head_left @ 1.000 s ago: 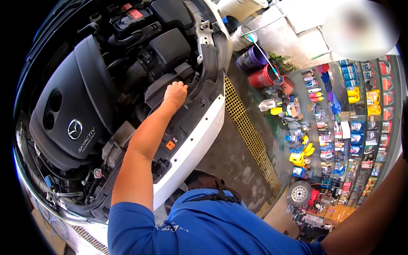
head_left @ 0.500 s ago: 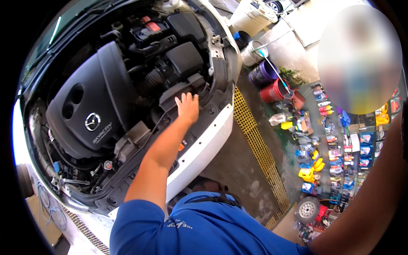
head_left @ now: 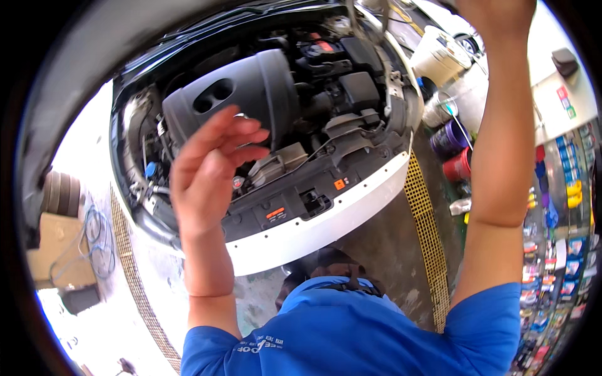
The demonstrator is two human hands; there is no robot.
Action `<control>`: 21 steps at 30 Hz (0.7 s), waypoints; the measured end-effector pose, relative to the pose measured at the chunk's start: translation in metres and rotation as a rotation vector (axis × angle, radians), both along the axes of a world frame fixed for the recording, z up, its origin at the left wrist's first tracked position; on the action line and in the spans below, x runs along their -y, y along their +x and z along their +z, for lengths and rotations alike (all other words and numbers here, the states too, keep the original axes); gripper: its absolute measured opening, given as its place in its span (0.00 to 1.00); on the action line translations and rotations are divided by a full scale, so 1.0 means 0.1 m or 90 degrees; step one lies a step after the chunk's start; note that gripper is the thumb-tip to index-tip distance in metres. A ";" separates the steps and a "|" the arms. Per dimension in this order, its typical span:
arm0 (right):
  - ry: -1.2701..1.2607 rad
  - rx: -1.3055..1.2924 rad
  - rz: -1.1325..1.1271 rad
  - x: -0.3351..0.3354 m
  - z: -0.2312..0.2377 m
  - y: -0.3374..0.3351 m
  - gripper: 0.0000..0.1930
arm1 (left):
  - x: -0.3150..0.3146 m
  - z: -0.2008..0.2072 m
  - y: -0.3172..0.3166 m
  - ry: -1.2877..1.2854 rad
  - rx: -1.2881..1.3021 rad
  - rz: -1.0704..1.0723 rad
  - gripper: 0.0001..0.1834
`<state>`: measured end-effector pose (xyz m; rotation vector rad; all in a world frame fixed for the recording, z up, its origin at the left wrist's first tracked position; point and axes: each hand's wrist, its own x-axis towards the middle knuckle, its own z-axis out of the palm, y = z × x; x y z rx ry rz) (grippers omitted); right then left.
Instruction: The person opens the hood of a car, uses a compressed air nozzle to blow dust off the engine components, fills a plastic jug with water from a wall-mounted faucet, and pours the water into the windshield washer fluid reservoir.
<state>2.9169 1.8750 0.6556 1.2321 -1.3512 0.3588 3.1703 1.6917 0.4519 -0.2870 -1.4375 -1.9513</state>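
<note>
the left hand (head_left: 210, 172) is raised in mid-air over the open engine bay (head_left: 276, 131) of a white car, fingers spread loosely and slightly curled, holding nothing and touching nothing. behind it, from this view, sits the big black engine cover (head_left: 251, 94) with two oval recesses near its top, and just beside the fingertips lies a small grey box-shaped part (head_left: 279, 163) next to a round cap (head_left: 238, 182). a blue cap (head_left: 150, 169) shows at the left wall of the bay. the right arm reaches straight up along the right side of the picture, and the right hand (head_left: 495, 15) is at the very top edge, cut off by the frame, so i cannot tell whether it is gripping anything or how wide it is. the white front panel (head_left: 313, 229) of the car curves across the middle, with a black slam panel carrying small orange stickers (head_left: 276, 214) just above it. a yellow drain grating (head_left: 426, 232) runs along the concrete floor to the right of the car. further right stand a purple bucket (head_left: 446, 139), a red bucket (head_left: 458, 166) and a white tub (head_left: 439, 56), and colourful packets hang on a rack (head_left: 564, 238) at the far right. the person's blue shirt (head_left: 351, 332) fills the lower edge.
</note>
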 end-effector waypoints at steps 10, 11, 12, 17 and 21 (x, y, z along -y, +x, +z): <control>0.167 0.252 0.068 -0.64 -2.08 0.61 0.32 | -0.74 -0.29 1.47 0.416 0.222 0.034 0.31; 0.172 0.296 0.071 -0.66 -2.28 0.75 0.33 | -0.80 -0.50 1.48 0.470 0.254 0.031 0.32; 0.185 0.302 0.084 -0.71 -2.52 0.77 0.33 | -0.84 -0.73 1.51 0.502 0.221 0.008 0.32; 0.284 0.279 -0.007 -0.83 -3.41 1.04 0.30 | -1.03 -1.88 1.62 0.566 0.272 0.022 0.26; 0.472 0.389 -0.142 -0.93 -4.27 1.20 0.41 | -1.25 -2.48 1.89 0.249 0.644 0.185 0.32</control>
